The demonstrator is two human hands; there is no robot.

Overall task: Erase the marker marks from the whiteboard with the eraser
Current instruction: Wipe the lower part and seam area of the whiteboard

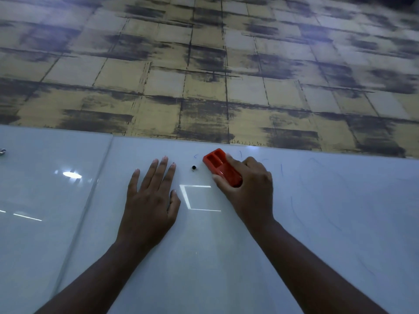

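The right hand (247, 189) held the red eraser (221, 167) in a closed grip near the whiteboard's (226, 257) top edge, the left hand (149, 200) lay flat, and faint blue marker marks (281, 169) remained to its right, so erasing looked unfinished.

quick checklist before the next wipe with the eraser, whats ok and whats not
1. Right hand grips the red eraser: ok.
2. Eraser sits on the whiteboard, near its top edge: ok.
3. Left hand rests flat on the board, clear of the eraser: ok.
4. Faint blue marks remain to the right: not ok.
5. Small black fitting lies just left of the eraser: not ok, avoid it.
6. Eraser pad condition: cannot tell.
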